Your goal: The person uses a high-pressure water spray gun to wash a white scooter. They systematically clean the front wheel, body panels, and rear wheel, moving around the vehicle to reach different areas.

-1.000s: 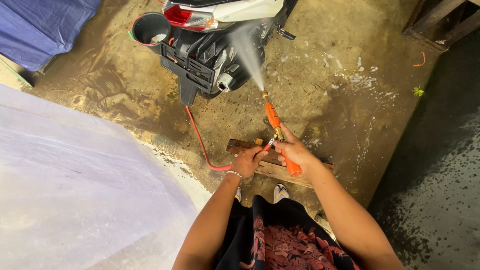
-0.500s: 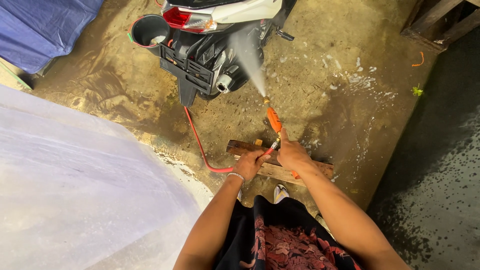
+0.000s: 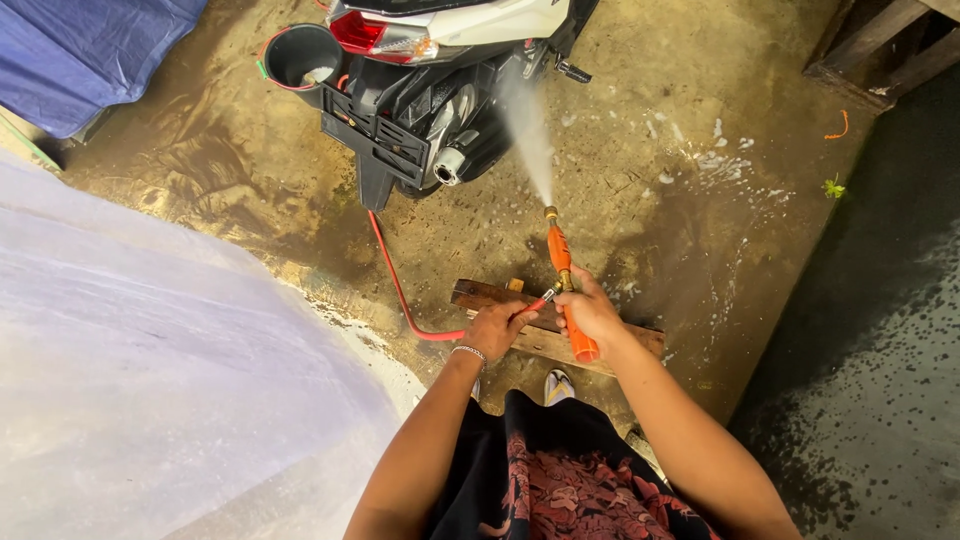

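Scooter [image 3: 440, 90] ahead, bucket [image 3: 300, 55] at its left, plank [image 3: 545, 335] underfoot, tarp [image 3: 80, 50] far left.

Blue tarp [image 3: 85, 55] at 10 o'clock, draped over something. Dark bucket [image 3: 302, 55] with red rim at 11, just beside scooter's tail. Pale translucent sheet [image 3: 150, 380] fills 8 o'clock side. Wooden plank [image 3: 500, 300] lies flat on wet concrete floor [image 3: 680, 230] near centre. Wooden frame [image 3: 880, 50] at 1 o'clock. Small green leaf [image 3: 832, 187] at 2.
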